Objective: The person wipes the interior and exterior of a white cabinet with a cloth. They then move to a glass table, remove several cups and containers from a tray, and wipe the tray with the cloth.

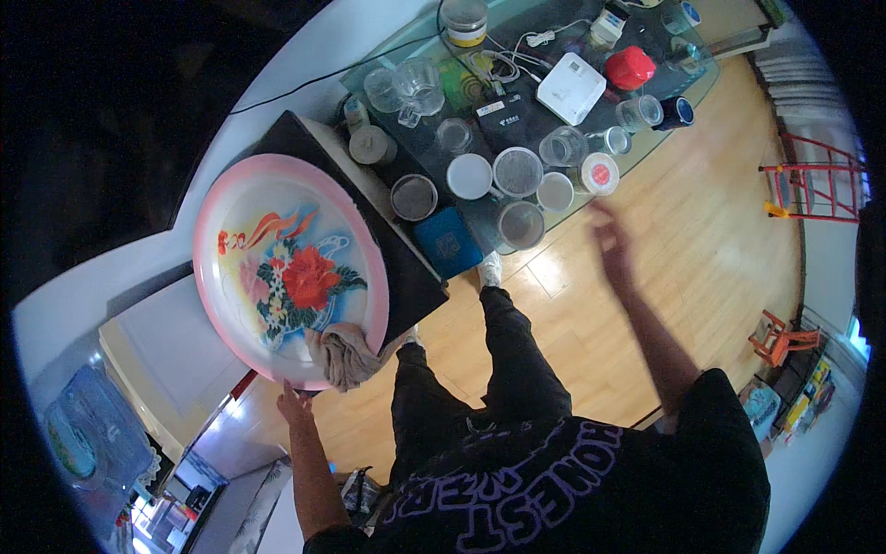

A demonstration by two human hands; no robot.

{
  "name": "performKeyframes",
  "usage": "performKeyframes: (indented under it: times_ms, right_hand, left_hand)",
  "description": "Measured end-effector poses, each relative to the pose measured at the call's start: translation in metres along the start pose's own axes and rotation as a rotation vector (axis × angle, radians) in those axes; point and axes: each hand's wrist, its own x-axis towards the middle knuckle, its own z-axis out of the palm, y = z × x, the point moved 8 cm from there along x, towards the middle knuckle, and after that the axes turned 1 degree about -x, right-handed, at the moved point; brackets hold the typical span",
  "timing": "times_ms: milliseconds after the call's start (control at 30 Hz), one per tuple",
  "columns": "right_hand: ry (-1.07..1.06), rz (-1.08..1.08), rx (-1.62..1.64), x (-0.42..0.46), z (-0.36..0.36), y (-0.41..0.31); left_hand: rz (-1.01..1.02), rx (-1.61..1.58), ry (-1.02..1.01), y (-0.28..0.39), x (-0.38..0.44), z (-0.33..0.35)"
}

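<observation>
A large round enamel tray (349, 228) with a pink rim and painted red flowers rests on a black-topped cabinet (415, 294). My left hand (297, 405) grips its near rim, the fingertips partly hidden at the edge. A crumpled beige cloth (346, 356) lies over the rim at the near right of the tray. My right hand (612, 239), blurred, is over the floor beside the glass table's edge, with nothing visible in it. Closest to it is a jar with a white lid and a red centre (599, 174).
A glass-topped table (633, 149) bears several jars, a glass jug (419, 83), a white router box (572, 88), a black box (509, 119), cables and a red object (630, 68). A blue box (448, 242) sits at the cabinet's corner. A red stepladder (817, 180) and wooden chair (781, 339) stand right.
</observation>
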Motion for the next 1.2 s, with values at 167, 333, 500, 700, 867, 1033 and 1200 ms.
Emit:
performKeyframes:
  times_ms: [167,333,500,700,867,1033,1200]
  right_hand:
    - [-0.562,-0.38,-0.015,-0.155,0.215,-0.146]
    - [-0.574,-0.484,-0.481,-0.227,0.34,-0.193]
    - [-0.301,-0.494,-0.586,-0.24,0.377,-0.172]
    - [-0.306,-0.453,-0.445,-0.25,0.361,-0.191]
    - [-0.244,-0.287,-0.123,-0.27,0.334,-0.209]
    - [-0.27,-0.003,0.306,-0.286,0.314,-0.208]
    - [-0.265,0.049,0.444,-0.289,0.3,-0.217]
  left_hand:
    - [-0.111,-0.376,-0.531,-0.018,0.059,0.032]
    - [-0.216,-0.463,-0.807,-0.019,0.08,0.036]
    - [-0.299,-0.445,-0.903,-0.003,0.039,0.069]
    - [-0.371,-0.381,-0.969,-0.005,0.039,0.06]
    - [-0.307,-0.439,-1.024,0.005,0.027,0.054]
    - [-0.241,-0.473,-0.957,0.019,0.008,0.048]
    - [-0.242,-0.418,-1.018,0.032,-0.004,0.044]
